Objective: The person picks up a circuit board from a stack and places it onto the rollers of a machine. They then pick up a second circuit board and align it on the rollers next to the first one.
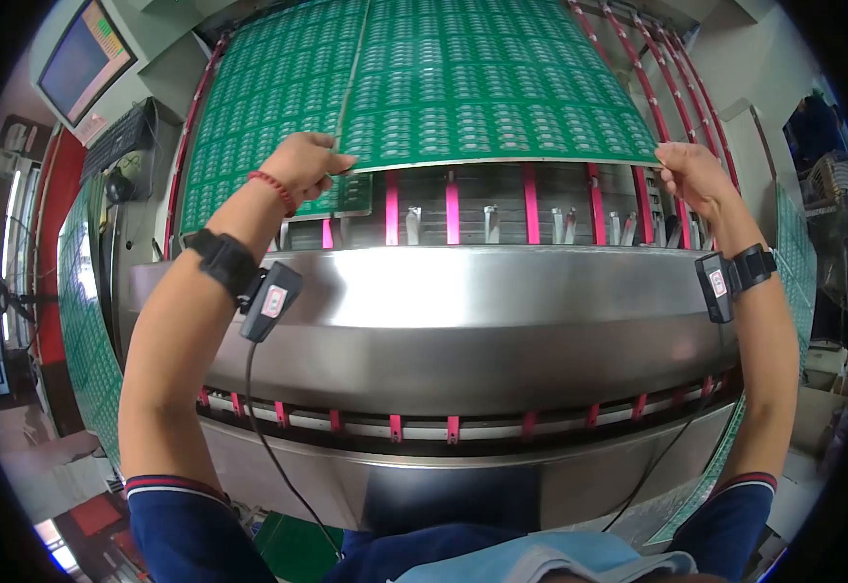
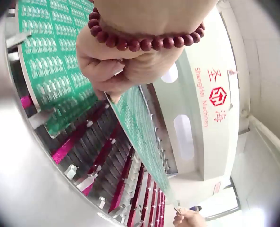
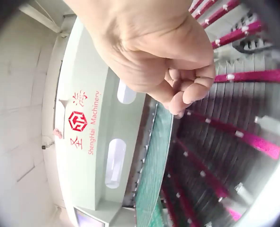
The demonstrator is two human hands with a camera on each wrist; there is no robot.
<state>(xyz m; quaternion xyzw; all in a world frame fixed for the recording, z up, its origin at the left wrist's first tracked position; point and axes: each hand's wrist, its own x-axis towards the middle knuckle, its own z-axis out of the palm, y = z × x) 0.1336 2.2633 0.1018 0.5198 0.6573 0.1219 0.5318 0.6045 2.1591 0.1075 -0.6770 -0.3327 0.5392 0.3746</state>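
Note:
A green patterned panel (image 1: 501,126) is held by its near edge between both hands, over the pink-striped rack. The left hand (image 1: 302,170), with a red bead bracelet, pinches its near left corner; in the left wrist view that hand (image 2: 125,66) has its fingers curled at the panel's corner. At the near right corner the right hand (image 1: 694,175) pinches the edge; the right wrist view shows this hand (image 3: 173,71) with thumb and fingertips on the corner of the panel (image 3: 156,156). A second green panel (image 1: 239,146) lies on the left, partly beside the left forearm.
A curved metal cover (image 1: 443,291) runs across in front of the rack. Pink strips (image 1: 392,209) with metal clips stand beyond it. At the upper left are a monitor (image 1: 86,60) and a keyboard (image 1: 121,136). Cables hang from both wrist cameras.

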